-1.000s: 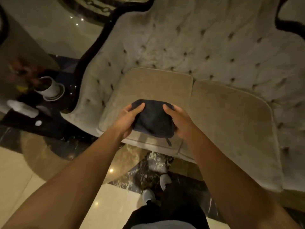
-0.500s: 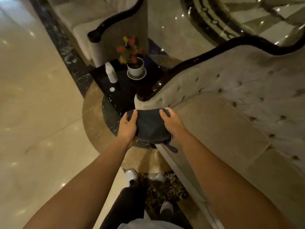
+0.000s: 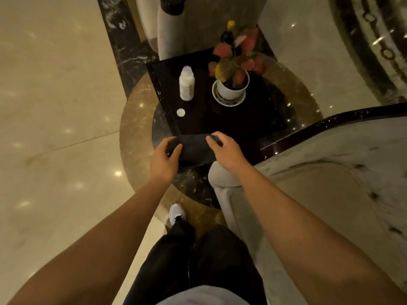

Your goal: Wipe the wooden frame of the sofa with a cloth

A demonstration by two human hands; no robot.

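A folded dark cloth [image 3: 194,148] is stretched between my two hands. My left hand [image 3: 164,160] grips its left edge and my right hand [image 3: 225,151] grips its right edge. The cloth hangs just left of the sofa's arm end. The sofa [image 3: 326,186] is beige and tufted and fills the right side. Its dark glossy wooden frame [image 3: 308,130] runs along the top of the arm and back, right of my right hand and apart from it.
A black side table [image 3: 246,119] stands just beyond the cloth, with a white bottle [image 3: 186,83], a white cap [image 3: 180,112] and a potted plant [image 3: 232,80] on it. Another sofa [image 3: 176,25] stands behind it. Polished floor [image 3: 55,106] spreads left. My legs and a shoe [image 3: 176,213] are below.
My view has swung left from the sofa seat to the arm end and side table. Both hands still hold the cloth, now carried past the seat edge.
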